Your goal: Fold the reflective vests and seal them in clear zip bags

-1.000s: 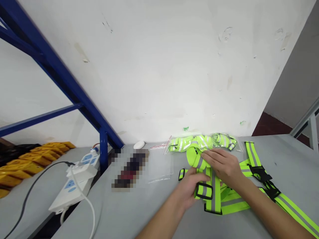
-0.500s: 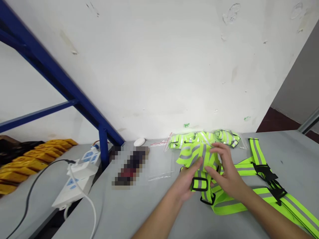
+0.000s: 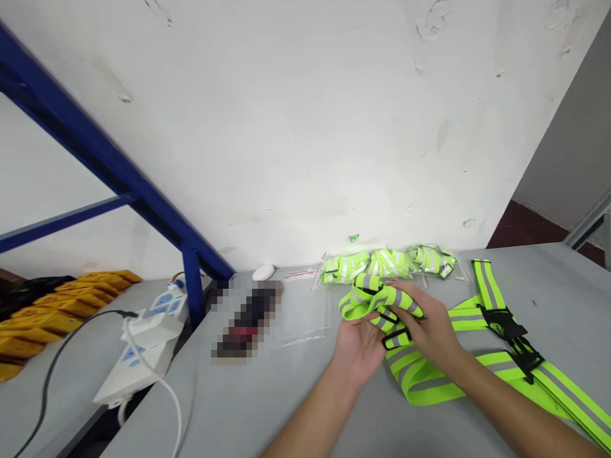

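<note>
A bundle of neon-yellow reflective strap (image 3: 363,298) with grey stripes and black buckles is gathered between my two hands above the table. My left hand (image 3: 359,348) is turned palm up, its fingers curled under the bundle and partly hidden by it. From the right, my right hand (image 3: 432,326) grips the folded strap with thumb and fingers. A loop of strap hangs from the bundle onto the table. Beside my right forearm lies another reflective strap harness (image 3: 496,366) with black clips; whether it joins the bundle I cannot tell.
Clear bags of rolled reflective straps (image 3: 389,262) lie along the wall. Left of them are a flat clear bag (image 3: 305,318), a white round object (image 3: 263,272) and a blurred-out item (image 3: 248,324). Power strips (image 3: 143,356), yellow packets (image 3: 62,312) and a blue frame (image 3: 193,280) stand at left.
The strap in my hands is now folded into a more compact bundle. My left palm has turned upward beneath it, and my right fingers have closed over its right side.
</note>
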Demonstrator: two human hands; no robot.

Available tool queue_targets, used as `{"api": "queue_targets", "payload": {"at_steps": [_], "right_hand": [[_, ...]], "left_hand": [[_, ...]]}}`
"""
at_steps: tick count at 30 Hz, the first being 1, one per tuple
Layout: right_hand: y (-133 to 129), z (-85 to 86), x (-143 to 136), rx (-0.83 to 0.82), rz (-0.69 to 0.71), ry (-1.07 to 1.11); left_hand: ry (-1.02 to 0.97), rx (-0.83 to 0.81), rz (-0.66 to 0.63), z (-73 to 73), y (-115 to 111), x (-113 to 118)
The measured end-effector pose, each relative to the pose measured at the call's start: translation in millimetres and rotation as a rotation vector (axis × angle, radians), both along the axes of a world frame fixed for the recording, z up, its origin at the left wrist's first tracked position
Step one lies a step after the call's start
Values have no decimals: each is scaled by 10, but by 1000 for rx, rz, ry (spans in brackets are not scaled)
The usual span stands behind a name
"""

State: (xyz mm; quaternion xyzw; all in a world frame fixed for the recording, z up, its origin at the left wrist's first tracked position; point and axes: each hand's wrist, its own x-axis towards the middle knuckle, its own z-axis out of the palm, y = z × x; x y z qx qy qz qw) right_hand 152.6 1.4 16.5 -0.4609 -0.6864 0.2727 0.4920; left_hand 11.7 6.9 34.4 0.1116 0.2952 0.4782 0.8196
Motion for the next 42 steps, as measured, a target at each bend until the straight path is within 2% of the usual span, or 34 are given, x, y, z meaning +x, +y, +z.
{"api": "queue_targets", "payload": {"at_steps": [2,4,8,11,13,16,23,30,34,39,42], "right_hand": [[14,-78,-8,157,52,-91],[28,-106,-11,213,97,-159],[11,-39,2,211,247,-271],[-66,44,15,142,377,-394],[-120,75,4,94,407,-456],[-125,42,-42,116,363,-475],[102,-204,-45,285,259,-468],[85,-144,-6,336,263,-354],[110,-60,24,250,255,-148],[81,59,57,83,61,76],[53,143,62,-75,-26,249]], "left_hand": [[-47,-34,6,30,2,-25],[-76,-47,-4,70,17,-68],[-128,-25,8,135,87,-173],[-125,-25,54,141,134,-229],[-130,-9,68,129,148,-245],[-160,15,89,106,147,-246],[-153,10,57,60,121,-249],[-134,119,-47,128,81,-295],[-102,215,-114,182,40,-256],[-66,348,-173,154,-25,-199],[79,367,-228,121,-36,-226]]}}
